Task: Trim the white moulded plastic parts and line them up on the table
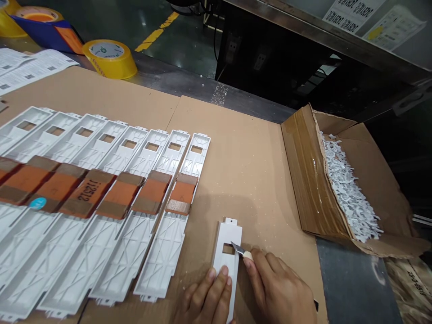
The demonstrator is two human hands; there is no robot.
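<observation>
A white plastic strip [232, 231] with a rectangular cutout lies on the cardboard in front of me. My left hand [207, 294] holds it down, fingertips closed over its lower part. In my right hand [278, 285] is a craft knife [239, 249], gripped close to the blade. Its tip reaches the upper right corner of the cutout. Most of the knife's handle is hidden by my fingers, and the strip's lower end is partly covered by my left hand. To the left, several similar white plastic strips [165, 258] lie side by side, ribbed face up.
Orange and brown taped blocks [150, 191] sit across the row of strips. A cardboard box [300, 180] holding small white plastic scraps [351, 193] stands at the right. Yellow tape rolls [126, 60] and printed sheets [43, 63] are at the far left, near the table's edge.
</observation>
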